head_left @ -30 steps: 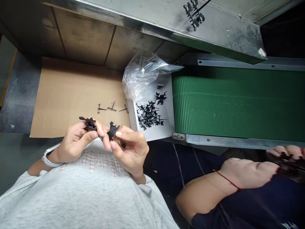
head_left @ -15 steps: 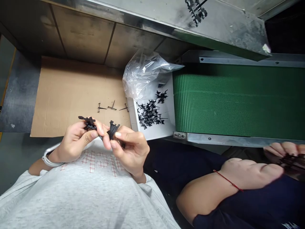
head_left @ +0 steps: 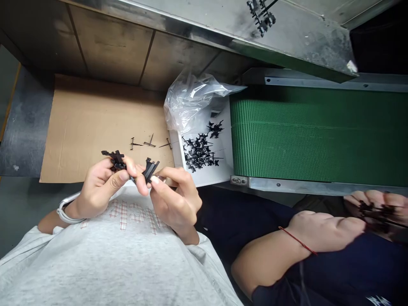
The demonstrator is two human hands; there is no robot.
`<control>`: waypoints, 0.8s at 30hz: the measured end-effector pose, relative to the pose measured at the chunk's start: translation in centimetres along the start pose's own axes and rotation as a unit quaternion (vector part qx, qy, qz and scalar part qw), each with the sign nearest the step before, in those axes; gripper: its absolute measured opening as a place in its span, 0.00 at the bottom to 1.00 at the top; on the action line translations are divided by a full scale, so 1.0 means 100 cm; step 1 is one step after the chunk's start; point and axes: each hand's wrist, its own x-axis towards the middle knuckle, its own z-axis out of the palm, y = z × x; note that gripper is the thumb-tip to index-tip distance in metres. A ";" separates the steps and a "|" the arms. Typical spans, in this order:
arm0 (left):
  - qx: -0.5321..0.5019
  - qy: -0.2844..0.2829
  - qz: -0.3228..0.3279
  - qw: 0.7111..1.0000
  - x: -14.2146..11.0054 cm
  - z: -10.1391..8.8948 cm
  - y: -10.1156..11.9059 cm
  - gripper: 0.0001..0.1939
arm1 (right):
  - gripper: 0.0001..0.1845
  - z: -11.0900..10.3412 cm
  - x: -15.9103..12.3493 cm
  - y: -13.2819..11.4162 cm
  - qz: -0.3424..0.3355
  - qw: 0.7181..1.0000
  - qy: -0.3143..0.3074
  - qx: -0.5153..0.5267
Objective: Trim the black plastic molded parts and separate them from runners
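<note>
The left hand (head_left: 103,185) pinches black plastic parts (head_left: 117,160) beyond the cardboard's (head_left: 105,123) near edge; the right hand's (head_left: 177,197) fingers grasp their right end, just beside the white bin (head_left: 204,180).

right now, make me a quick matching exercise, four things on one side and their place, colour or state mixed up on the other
1. cardboard sheet
2. conveyor belt
3. left hand
4. pile of dark pieces

A. inside the white tray
B. gripping a black part
C. brown
D. green

Pairs: 1-C, 2-D, 3-B, 4-A
</note>
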 end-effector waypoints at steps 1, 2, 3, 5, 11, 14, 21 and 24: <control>-0.003 -0.006 0.001 1.000 0.000 0.000 0.000 0.06 | 0.26 0.001 0.001 0.000 -0.001 0.999 0.033 0.005; -0.004 -0.010 0.002 1.000 -0.001 -0.001 0.000 0.06 | 0.25 0.001 0.002 -0.001 -0.003 0.998 0.058 0.009; -0.005 -0.013 0.004 1.000 -0.001 -0.001 0.000 0.07 | 0.23 0.002 0.004 -0.001 -0.006 0.997 0.073 0.014; -0.001 -0.015 0.009 1.000 -0.002 -0.002 0.000 0.07 | 0.22 0.003 0.006 -0.002 -0.013 0.997 0.077 0.027; 0.041 0.002 0.017 0.999 -0.003 -0.003 -0.001 0.06 | 0.20 0.000 0.010 -0.003 -0.020 0.995 0.081 0.062; 0.048 -0.004 0.025 0.999 -0.004 -0.003 -0.001 0.06 | 0.18 -0.001 0.010 -0.003 -0.015 0.994 0.078 0.072; 0.038 -0.014 0.029 0.999 -0.003 -0.003 -0.001 0.06 | 0.16 0.000 0.011 -0.003 -0.002 0.992 0.076 0.096; 0.036 -0.021 0.029 0.999 -0.003 -0.004 -0.001 0.07 | 0.15 0.001 0.011 -0.003 0.002 0.992 0.076 0.098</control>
